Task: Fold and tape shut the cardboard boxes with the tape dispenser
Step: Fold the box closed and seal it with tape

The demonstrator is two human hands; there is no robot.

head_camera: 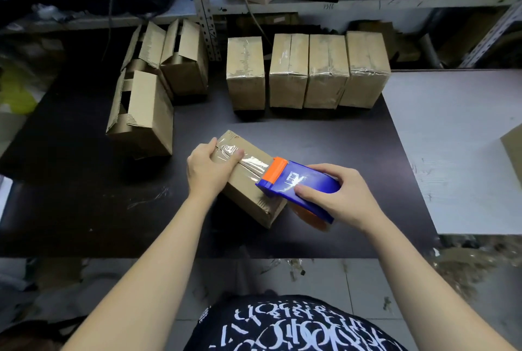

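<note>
A small cardboard box [245, 192] lies at an angle on the dark table [84, 209], its top flaps closed. My left hand [207, 168] grips its far left end, thumb pressing clear tape [248, 162] onto the seam. My right hand [336, 195] grips a blue and orange tape dispenser [293, 184], whose orange edge rests on the box top at the tape's end. A shiny strip of tape runs from my left thumb to the dispenser.
Several taped boxes [308, 71] stand in a row at the back of the table. Open, untaped boxes [158, 82] sit at the back left. A white board [457, 153] covers the table's right side. Metal shelving [310, 3] rises behind.
</note>
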